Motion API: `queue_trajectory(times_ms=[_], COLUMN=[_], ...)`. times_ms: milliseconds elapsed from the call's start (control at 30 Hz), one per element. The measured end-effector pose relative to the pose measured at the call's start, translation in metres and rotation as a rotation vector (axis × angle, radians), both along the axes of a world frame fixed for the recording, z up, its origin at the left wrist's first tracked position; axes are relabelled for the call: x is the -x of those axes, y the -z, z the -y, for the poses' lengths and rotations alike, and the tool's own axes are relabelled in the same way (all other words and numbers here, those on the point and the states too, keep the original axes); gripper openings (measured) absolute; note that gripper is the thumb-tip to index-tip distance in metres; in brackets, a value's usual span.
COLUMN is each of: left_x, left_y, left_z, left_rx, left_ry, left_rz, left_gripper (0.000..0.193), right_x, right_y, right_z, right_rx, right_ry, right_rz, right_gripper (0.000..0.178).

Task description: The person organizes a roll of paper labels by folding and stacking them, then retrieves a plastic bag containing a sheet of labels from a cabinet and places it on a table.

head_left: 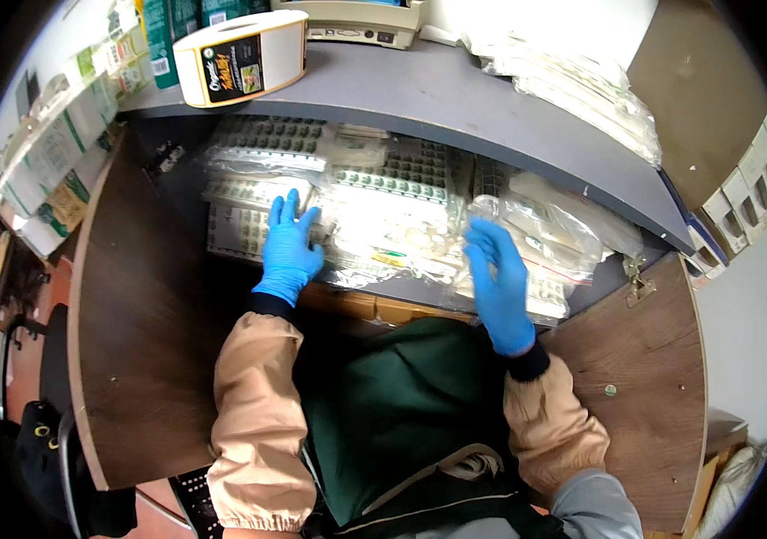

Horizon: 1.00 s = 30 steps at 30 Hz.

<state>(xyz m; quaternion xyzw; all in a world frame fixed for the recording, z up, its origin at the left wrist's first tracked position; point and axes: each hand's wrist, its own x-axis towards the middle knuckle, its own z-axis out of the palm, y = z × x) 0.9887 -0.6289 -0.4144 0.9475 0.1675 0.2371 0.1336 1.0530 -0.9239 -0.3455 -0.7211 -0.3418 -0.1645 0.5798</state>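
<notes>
Interior of an open cabinet seen from above, with 12 o'clock toward the back. A white, film-wrapped pack [244, 191] lies on the cabinet shelf at 11 o'clock from the gloved left hand [288, 256], its long axis running roughly from 9 to 3 o'clock. The left hand is clearly the nearer: its spread fingertips overlie the pack's near right part, and the grip is released, with no closure around anything visible. The central heap of clear plastic wrapping [392, 229] lies between the hands, at 2 to 3 o'clock from the left and about 10 o'clock from the right.

The gloved right hand [498, 283] points toward 11 o'clock, its fingers loosely curved and parted; that grip appears unclenched and holds nothing visible, though contact with the wrapping cannot be determined. Bagged packets [550, 220] lie just beside it at 1 to 2 o'clock. Gridded sheets [280, 139] lie behind the white pack, near 12 o'clock from the left hand, beneath the overhanging grey desk [455, 85].
</notes>
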Motion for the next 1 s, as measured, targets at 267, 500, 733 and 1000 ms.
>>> queue_trajectory(times_ms=[267, 500, 733, 1000], left_x=[-0.023, -0.049, -0.013, 0.031], left_y=[-0.010, -0.014, -0.013, 0.037], left_z=[-0.025, -0.111, 0.042, 0.094], left_rx=[0.615, 1.931, 1.911, 1.855], left_ry=[0.013, 0.465, 0.081, 0.096], left_rz=[0.394, 0.845, 0.799, 0.769], left_gripper=[0.062, 0.025, 0.016, 0.033], right_x=[-0.148, -0.131, -0.156, -0.109], right_y=[0.018, 0.046, 0.057, 0.019], right_z=[-0.144, -0.164, -0.153, -0.123], right_rx=[0.555, 0.415, 0.268, 0.007], right_ry=[-0.033, 0.120, 0.203, -0.283], right_rz=[0.251, 0.512, 0.361, -0.213], right_gripper=[0.044, 0.045, 0.030, 0.028])
